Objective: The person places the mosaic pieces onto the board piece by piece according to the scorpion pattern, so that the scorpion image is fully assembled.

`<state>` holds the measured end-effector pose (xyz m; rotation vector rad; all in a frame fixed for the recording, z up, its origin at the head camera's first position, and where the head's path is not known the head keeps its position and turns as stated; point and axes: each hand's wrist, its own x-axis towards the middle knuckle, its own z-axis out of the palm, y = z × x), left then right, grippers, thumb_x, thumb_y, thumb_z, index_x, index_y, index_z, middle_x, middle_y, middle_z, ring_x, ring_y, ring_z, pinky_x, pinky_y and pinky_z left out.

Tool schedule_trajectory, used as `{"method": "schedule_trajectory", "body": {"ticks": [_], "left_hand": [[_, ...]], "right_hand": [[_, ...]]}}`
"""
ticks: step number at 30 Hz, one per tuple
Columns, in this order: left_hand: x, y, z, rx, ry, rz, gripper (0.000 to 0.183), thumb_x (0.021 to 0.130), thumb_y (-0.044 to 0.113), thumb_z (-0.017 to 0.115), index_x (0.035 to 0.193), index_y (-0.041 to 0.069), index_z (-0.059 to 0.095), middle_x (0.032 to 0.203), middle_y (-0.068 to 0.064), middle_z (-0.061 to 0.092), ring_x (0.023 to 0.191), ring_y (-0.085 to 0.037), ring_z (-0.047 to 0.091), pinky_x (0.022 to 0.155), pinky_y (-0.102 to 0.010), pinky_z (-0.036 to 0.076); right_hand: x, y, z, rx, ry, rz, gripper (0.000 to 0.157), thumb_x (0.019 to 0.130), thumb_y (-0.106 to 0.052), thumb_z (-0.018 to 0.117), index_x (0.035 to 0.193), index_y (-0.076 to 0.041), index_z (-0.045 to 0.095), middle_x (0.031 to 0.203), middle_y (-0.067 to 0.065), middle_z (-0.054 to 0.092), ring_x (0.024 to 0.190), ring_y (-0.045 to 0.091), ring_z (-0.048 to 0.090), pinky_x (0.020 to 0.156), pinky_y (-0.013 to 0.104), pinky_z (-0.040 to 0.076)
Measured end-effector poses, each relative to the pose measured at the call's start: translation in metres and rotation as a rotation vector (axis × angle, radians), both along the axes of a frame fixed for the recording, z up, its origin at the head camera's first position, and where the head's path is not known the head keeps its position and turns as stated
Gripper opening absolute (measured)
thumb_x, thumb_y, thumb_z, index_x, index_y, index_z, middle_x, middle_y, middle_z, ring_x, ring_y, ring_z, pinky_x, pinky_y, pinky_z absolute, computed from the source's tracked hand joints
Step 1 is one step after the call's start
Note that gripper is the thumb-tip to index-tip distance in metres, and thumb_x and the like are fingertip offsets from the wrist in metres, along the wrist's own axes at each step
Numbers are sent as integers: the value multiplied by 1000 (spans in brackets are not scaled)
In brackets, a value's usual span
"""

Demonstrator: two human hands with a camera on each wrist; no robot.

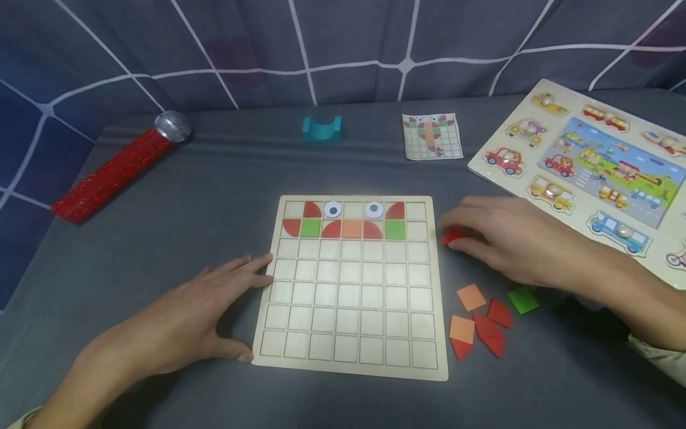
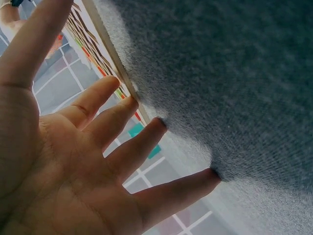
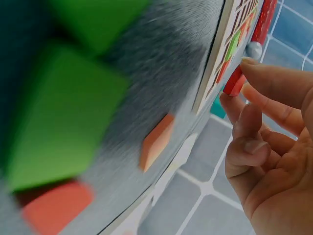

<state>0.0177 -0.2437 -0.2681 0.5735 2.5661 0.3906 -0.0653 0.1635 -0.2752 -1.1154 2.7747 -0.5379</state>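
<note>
A square wooden grid board [image 1: 348,286] lies on the table, its top two rows partly filled with red quarter-round, green and orange tiles and two round eye pieces. Thumb and fingers of my right hand [image 1: 498,238] pinch a red tile [image 3: 234,81] just off the board's right edge. My left hand [image 1: 198,322] is spread, its fingertips touching the board's left edge and the table. Right of the board lie loose orange square tiles [image 1: 471,297], several red pieces [image 1: 489,330] and a green tile [image 1: 523,299].
A small printed pattern card [image 1: 432,137] lies behind the board, beside a teal curved block [image 1: 322,130]. At the left rests a red microphone [image 1: 123,164]. A vehicle knob puzzle [image 1: 563,205] occupies the back right, partly beneath my right forearm. A gridded curtain [image 1: 354,47] hangs behind the table.
</note>
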Motion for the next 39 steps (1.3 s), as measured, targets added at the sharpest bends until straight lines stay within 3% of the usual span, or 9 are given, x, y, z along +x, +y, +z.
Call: {"method": "schedule_trajectory", "body": {"ticks": [13,20,30,39], "left_hand": [[0,2,1,-5,-11,2,99,57,44,94,143,27,48,158,1,30,143,-33,29,104,-71,26],[-1,1,1,5,-8,4,99,56,46,93,143,28,48,158,0,31,143,-35,29,102,-73,26],[0,1,0,1,-3,1,101,56,45,94,143,27,48,158,-1,31,143,-35,29,103,-72,26],[-1,1,0,1,4,-7,101,56,45,94,143,27,47,158,-3,32,142,-36,30,102,-72,27]], "right_hand": [[-13,-36,-6,13,12,103,16,87,-7,74,102,-11,71,92,1,59,73,13,54,64,31,47],[-13,-39,-7,28,-39,85,29,88,-6,72,117,-8,69,98,4,60,76,16,55,67,32,48],[-11,-37,-7,38,-35,39,30,86,-5,72,115,-8,71,98,5,62,76,17,55,65,32,47],[-11,-37,-7,18,-61,46,30,87,-3,72,116,-8,71,104,5,64,81,17,58,69,34,49]]}}
